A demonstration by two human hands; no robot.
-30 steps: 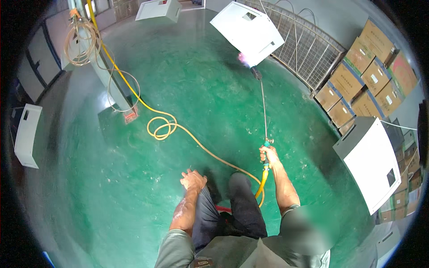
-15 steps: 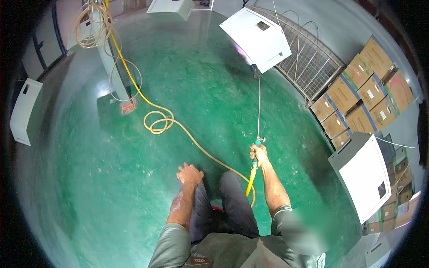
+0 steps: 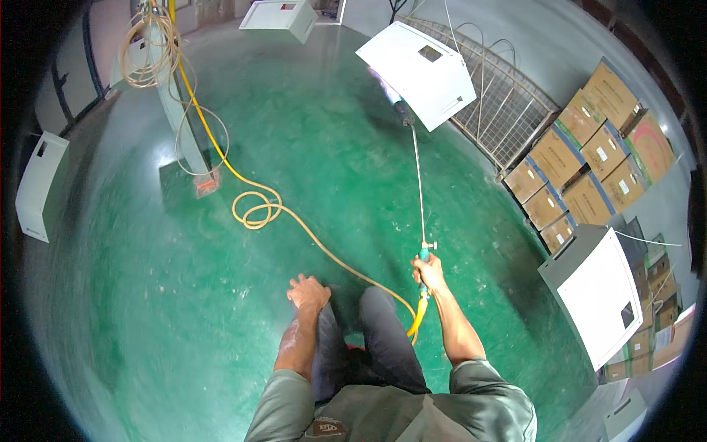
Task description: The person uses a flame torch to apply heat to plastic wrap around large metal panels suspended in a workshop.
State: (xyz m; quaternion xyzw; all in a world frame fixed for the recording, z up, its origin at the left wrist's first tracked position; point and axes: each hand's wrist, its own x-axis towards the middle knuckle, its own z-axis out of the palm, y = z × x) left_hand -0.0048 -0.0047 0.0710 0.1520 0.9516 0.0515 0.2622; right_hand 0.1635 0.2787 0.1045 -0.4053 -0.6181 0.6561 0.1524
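Head view: the person's bare left hand (image 3: pixel 308 292) lies over the left knee (image 3: pixel 328 335), fingers loosely spread, with nothing seen in them. To its right, the bare right hand (image 3: pixel 431 272) is closed round the teal handle of a long, thin, metal-tubed torch (image 3: pixel 419 177). The torch's long axis runs forward from those fingers, leaning slightly left, to a dark nozzle (image 3: pixel 403 113). A violet flame (image 3: pixel 384 85) shows beside the lower left edge of a hanging white box-shaped panel (image 3: pixel 412 70); whether the nozzle touches it, I cannot tell. The right hand is the nearer to that panel.

Across the glossy green floor (image 3: pixel 184 295), left to right: a white slotted casing (image 3: pixel 38 191) at the far left, a pale grey column (image 3: pixel 177 110), a looped yellow hose (image 3: pixel 420 315) leading to the torch, a metal mesh barrier (image 3: pixel 508 110), stacked brown cartons (image 3: pixel 589 151) and another white casing (image 3: pixel 600 298).
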